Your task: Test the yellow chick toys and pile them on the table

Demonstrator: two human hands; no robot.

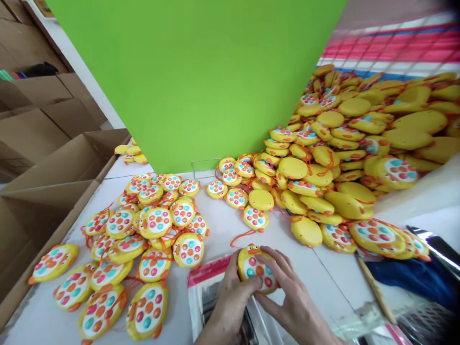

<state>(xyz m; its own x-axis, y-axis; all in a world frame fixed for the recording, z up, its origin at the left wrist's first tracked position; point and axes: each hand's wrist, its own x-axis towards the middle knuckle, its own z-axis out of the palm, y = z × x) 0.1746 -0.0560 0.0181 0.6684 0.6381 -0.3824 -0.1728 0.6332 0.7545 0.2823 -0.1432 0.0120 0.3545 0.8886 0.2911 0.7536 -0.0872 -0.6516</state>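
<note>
Both forearms come in from the bottom edge, the left hand (232,294) angled up and slightly rightward, the right hand (294,294) reaching up and leftward, so that they meet around one toy (259,272). The left thumb lies across the lower part of its white face, with the left fingers partly hidden at its side. The right fingers are bent over the upper right edge, and the right thumb is near the lower edge. Both hands are part-curled, opened only about as wide as the toy they have hold of. It is above the tabletop (325,292), beaked end pointing away from the person, bumps upward.

Beneath the hands is a bag (209,272) with a pink strip. To the left lies a pile (155,223) of similar toys, a little over twenty by eye; overlaps prevent an exact count. To the right, a heap (293,168) holds far too many to count, some face up, many showing plain yellow backs. One face-up toy lies at its near edge, just beyond the hands, beside a red cord (242,235). A few more toys sit left of the single green panel (215,86). One stick (375,287) and one dark blue cloth (413,280) lie at right; several boxes (53,165) stand at left.
</note>
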